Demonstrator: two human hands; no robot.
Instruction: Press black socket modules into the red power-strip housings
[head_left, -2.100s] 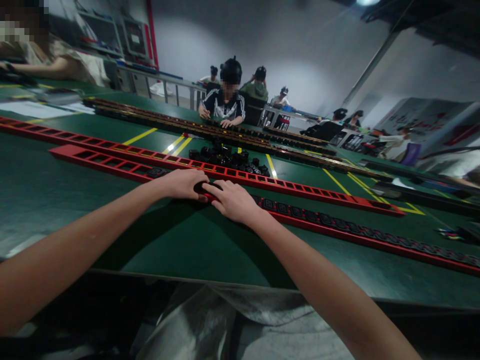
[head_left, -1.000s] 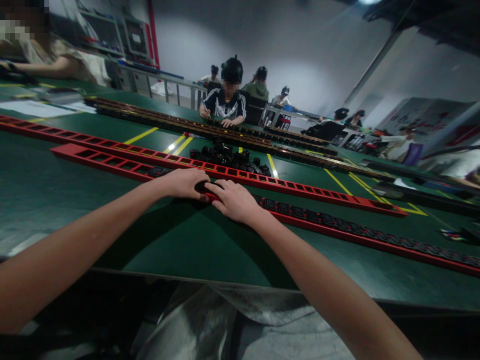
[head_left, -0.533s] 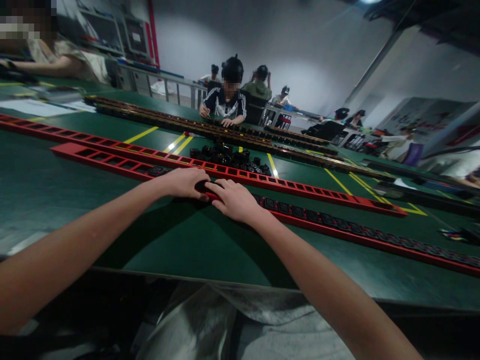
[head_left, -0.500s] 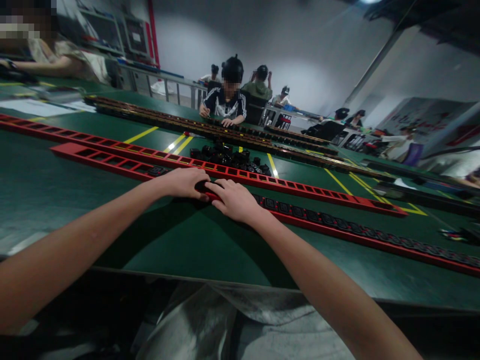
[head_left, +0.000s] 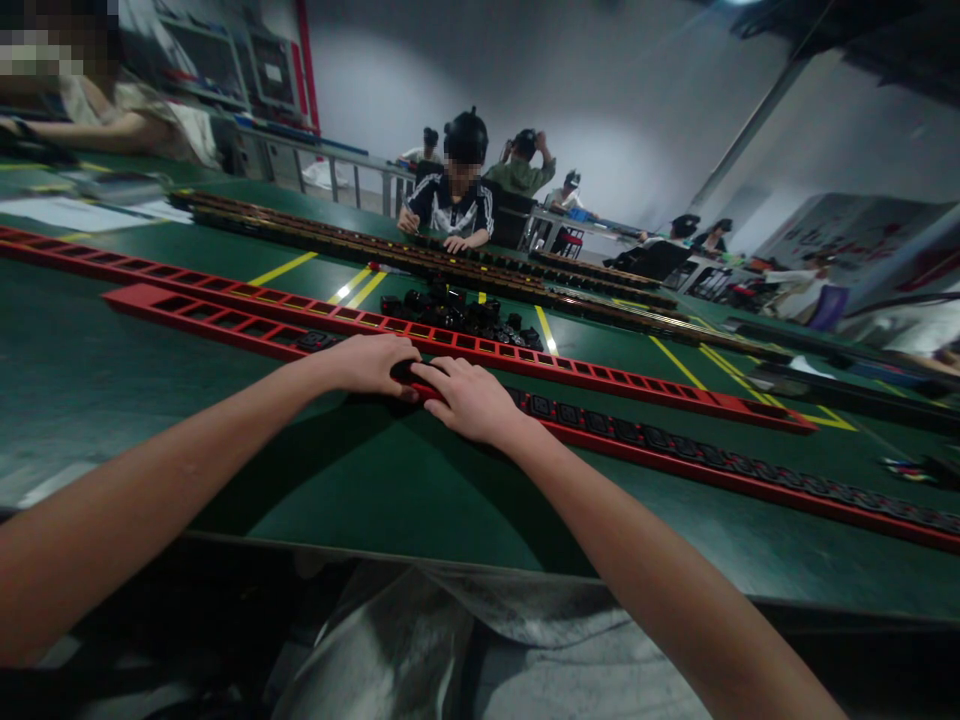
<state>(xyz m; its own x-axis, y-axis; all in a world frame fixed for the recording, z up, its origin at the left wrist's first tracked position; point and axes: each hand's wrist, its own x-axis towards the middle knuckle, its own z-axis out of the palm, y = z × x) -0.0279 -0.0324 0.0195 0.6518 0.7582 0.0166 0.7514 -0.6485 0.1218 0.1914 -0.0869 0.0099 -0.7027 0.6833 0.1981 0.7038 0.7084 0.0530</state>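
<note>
Head view: long red socket strip (head_left: 645, 440)

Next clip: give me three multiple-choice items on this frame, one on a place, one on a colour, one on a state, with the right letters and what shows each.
1. Where do the left hand and right hand rest?
A. on the near red strip
B. on the pile of black parts
C. on the papers

2. What colour is the table top?
A. white
B. green
C. blue

3. What state are the near red strip's slots in, right of the hands?
A. filled with black sockets
B. all bare
C. covered by cloth

Answers: 1 A, both hands lie together on that strip; 2 B, the mat is dark green with yellow lines; 3 A, black sockets sit in a row there.
</note>
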